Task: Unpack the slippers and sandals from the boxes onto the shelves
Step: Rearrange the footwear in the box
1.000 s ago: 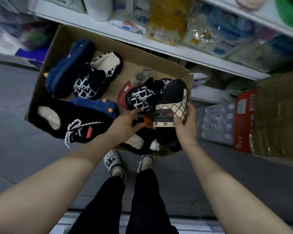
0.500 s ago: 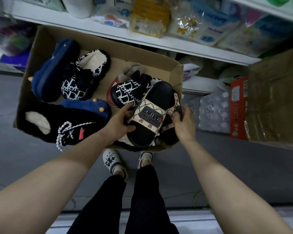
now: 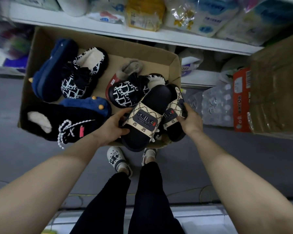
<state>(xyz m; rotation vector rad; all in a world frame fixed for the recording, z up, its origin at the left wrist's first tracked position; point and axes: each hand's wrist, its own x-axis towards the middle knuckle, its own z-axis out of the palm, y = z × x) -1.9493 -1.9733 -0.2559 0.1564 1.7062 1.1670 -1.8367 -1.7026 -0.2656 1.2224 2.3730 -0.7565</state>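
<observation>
While you have a matched pair of black slide sandals in hand, most of the unpacking is yet to do. Your left hand (image 3: 114,125) has its grip curled round the near sandal (image 3: 145,119), thumb on the beige "SMILE" strap, and your right hand (image 3: 190,119) grips the second sandal (image 3: 173,114) by its outer edge; the two sandals lie side by side, touching, over the near right corner of the cardboard box (image 3: 173,65).

Inside that box, a fair load remains: a navy plush slipper (image 3: 52,71) lying against a black-and-white patterned slipper (image 3: 81,78) at the far left, a second patterned slipper (image 3: 125,93) just beyond your sandals with a red-edged fleecy one (image 3: 131,67) behind it, a blue slipper with yellow studs (image 3: 91,105), and a black fuzzy slipper with white cord (image 3: 57,122) along the near edge.

On the white shelf (image 3: 142,37) beyond the box you can see only packaged goods, no footwear. I judge you are early to midway: this pair needs lifting clear and shelving, then the rest follow. Another box (image 3: 277,85) stands at right, its contents hidden.
</observation>
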